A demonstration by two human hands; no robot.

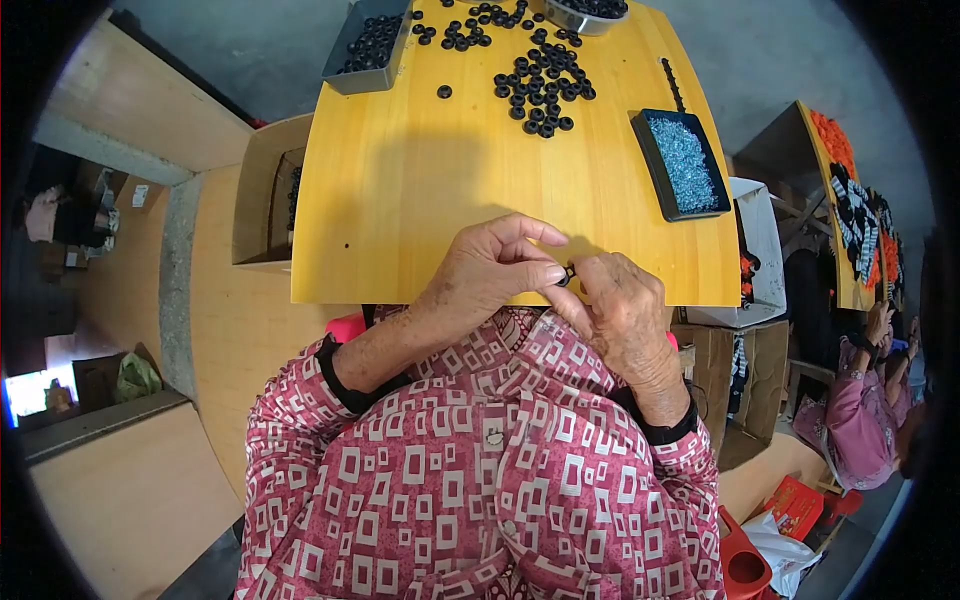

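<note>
Over the near edge of the yellow wooden table (400, 200), my two hands come together at a small black round part (566, 276). My left hand (490, 265) pinches it between thumb and fingertip. From the other side, the bent fingers of my right hand (622, 300) close on the same part and cover much of it. Similar black ring-shaped parts (540, 85) lie in a loose cluster farther up the table. One single black ring (444, 91) lies apart from them on the left.
A grey bin (370, 80) of black rings stands at the far left, a bowl (585, 22) of them at the back. On the right sit a black tray (640, 130) of small shiny pieces and a black strip (672, 85). Cardboard boxes flank the table; another person (865, 400) sits far right.
</note>
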